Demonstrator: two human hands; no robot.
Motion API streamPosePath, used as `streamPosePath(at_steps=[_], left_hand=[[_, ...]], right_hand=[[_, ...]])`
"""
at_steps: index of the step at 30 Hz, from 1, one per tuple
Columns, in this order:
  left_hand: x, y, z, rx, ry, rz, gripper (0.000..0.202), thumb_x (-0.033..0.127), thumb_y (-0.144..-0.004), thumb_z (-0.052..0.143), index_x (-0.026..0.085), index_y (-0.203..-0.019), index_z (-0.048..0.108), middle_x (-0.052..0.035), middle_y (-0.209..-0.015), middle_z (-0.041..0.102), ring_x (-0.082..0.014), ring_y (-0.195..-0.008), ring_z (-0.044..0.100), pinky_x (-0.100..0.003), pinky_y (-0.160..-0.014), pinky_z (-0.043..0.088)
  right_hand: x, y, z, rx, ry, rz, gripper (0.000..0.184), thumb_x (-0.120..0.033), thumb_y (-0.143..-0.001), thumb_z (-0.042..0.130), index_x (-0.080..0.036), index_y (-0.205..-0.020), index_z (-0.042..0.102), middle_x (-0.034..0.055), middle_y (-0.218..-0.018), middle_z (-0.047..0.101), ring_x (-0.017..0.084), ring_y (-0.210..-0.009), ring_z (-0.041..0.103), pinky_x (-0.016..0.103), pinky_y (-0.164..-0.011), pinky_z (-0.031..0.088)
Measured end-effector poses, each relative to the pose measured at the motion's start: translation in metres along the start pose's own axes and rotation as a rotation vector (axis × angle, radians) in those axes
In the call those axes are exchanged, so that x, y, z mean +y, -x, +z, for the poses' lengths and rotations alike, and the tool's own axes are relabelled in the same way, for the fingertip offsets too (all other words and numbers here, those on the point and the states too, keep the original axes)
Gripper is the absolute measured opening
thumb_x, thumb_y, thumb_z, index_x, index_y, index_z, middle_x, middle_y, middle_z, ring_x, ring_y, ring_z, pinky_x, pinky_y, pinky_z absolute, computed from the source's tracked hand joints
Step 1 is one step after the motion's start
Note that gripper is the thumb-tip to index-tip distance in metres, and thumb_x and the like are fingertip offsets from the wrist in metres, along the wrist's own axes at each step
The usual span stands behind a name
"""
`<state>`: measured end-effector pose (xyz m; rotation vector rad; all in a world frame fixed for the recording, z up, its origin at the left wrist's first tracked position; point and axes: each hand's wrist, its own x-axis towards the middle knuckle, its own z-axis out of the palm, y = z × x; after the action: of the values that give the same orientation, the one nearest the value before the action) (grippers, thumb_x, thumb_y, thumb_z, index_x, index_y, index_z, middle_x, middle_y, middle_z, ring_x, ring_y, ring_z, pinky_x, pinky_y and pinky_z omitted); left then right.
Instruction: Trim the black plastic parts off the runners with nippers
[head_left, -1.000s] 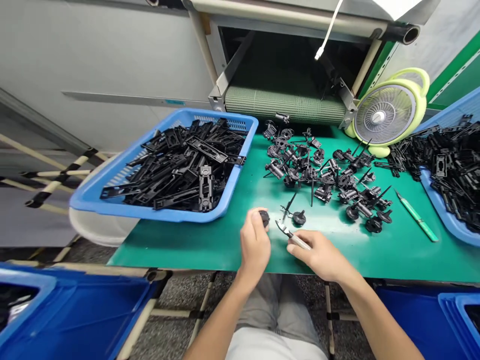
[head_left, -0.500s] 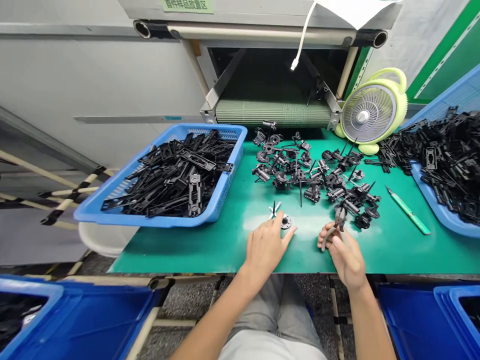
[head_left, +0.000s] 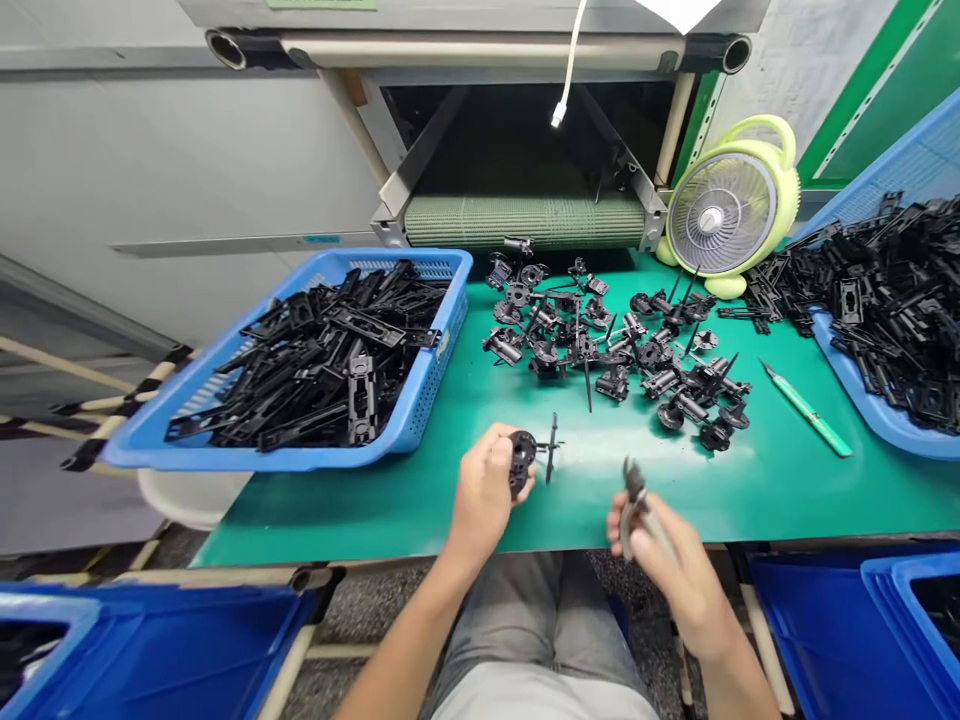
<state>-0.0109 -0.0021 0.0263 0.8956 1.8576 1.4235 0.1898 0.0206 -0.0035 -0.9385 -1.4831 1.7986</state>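
Observation:
My left hand (head_left: 484, 490) is closed on a black plastic part (head_left: 523, 462) with round, holed discs, held just above the green table mat (head_left: 337, 515). A thin cross-shaped sprue (head_left: 553, 447) sticks out of that part to the right. In my right hand (head_left: 667, 545) is a pair of cutting pliers (head_left: 635, 490), jaws pointing up and away from me, apart from the black part. Beyond both hands lies a loose pile of similar black moulded parts (head_left: 581, 345).
At left stands a blue basket (head_left: 420, 400) heaped with long black parts. Another blue basket (head_left: 874, 395), also heaped, is at right. A green-handled craft knife (head_left: 810, 410) lies near it. A yellow-green fan (head_left: 727, 210) and a conveyor belt (head_left: 525, 220) are at the back.
My left hand has picked the part up off the mat and turned it, moving slightly left. The pliers in my right hand have shifted left and nearer to me. The camera view has shifted slightly.

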Motion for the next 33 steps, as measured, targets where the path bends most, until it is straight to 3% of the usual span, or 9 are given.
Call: streamPosePath(at_steps=[2,5,10,15,21,25,33], left_hand=[[0.0,0.013,0.007,0.022,0.347,-0.16,0.032,0.048,-0.087,0.032,0.021,-0.076,0.045,0.004,-0.054,0.05,-0.0092,-0.035,0.037,-0.02,-0.036,0.024],[-0.003,0.027,0.018,0.083,0.493,-0.187,0.04,0.052,-0.088,0.031,0.02,-0.07,0.048,0.0038,-0.05,0.048,-0.009,-0.035,0.036,-0.021,-0.035,0.029],[-0.014,0.034,0.02,0.209,0.3,-0.055,0.055,0.06,-0.091,0.028,0.019,-0.065,0.054,0.0012,-0.049,0.05,-0.0107,-0.038,0.04,-0.024,-0.037,0.033],[-0.027,0.042,0.017,0.136,0.186,0.016,0.056,0.064,-0.091,0.028,0.019,-0.069,0.053,0.0009,-0.053,0.052,-0.0115,-0.043,0.044,-0.024,-0.042,0.036],[-0.034,0.048,0.007,-0.01,0.056,0.104,0.041,0.05,-0.094,0.037,0.02,-0.07,0.051,0.0033,-0.055,0.05,-0.011,-0.047,0.045,-0.024,-0.048,0.037],[-0.041,0.049,0.002,0.023,0.076,0.12,0.042,0.044,-0.098,0.027,0.02,-0.075,0.052,0.002,-0.059,0.053,-0.0131,-0.055,0.051,-0.025,-0.056,0.041],[-0.047,0.047,-0.001,0.091,-0.019,0.239,0.04,0.039,-0.099,0.026,0.019,-0.077,0.053,0.001,-0.062,0.056,-0.0132,-0.054,0.052,-0.025,-0.055,0.042]], right_hand=[[-0.004,0.017,0.016,-0.023,0.135,0.058,0.034,-0.044,-0.088,0.058,-0.018,-0.11,0.066,0.01,-0.101,0.067,0.024,-0.091,0.063,0.035,-0.084,0.051],[-0.007,0.028,0.037,0.027,0.287,0.06,0.03,-0.041,-0.085,0.059,-0.02,-0.104,0.069,0.0085,-0.1,0.068,0.023,-0.09,0.064,0.031,-0.083,0.052],[-0.008,0.024,0.05,0.036,0.338,0.041,0.026,-0.039,-0.084,0.058,-0.021,-0.099,0.07,0.0077,-0.099,0.068,0.022,-0.089,0.064,0.027,-0.079,0.052],[-0.006,0.02,0.054,0.004,0.27,0.057,0.032,-0.04,-0.088,0.055,-0.019,-0.107,0.068,0.0075,-0.097,0.067,0.023,-0.093,0.063,0.029,-0.086,0.05],[-0.003,0.015,0.051,-0.08,0.202,0.057,0.036,-0.043,-0.092,0.052,-0.018,-0.114,0.065,0.0067,-0.097,0.067,0.021,-0.091,0.062,0.027,-0.083,0.05],[-0.002,0.016,0.044,-0.132,0.237,0.074,0.036,-0.041,-0.093,0.051,-0.018,-0.118,0.062,0.0078,-0.103,0.065,0.023,-0.101,0.061,0.03,-0.09,0.048],[-0.009,0.017,0.051,-0.14,0.284,0.046,0.018,-0.032,-0.09,0.052,-0.02,-0.094,0.064,0.0043,-0.087,0.06,0.02,-0.088,0.059,0.026,-0.079,0.049]])
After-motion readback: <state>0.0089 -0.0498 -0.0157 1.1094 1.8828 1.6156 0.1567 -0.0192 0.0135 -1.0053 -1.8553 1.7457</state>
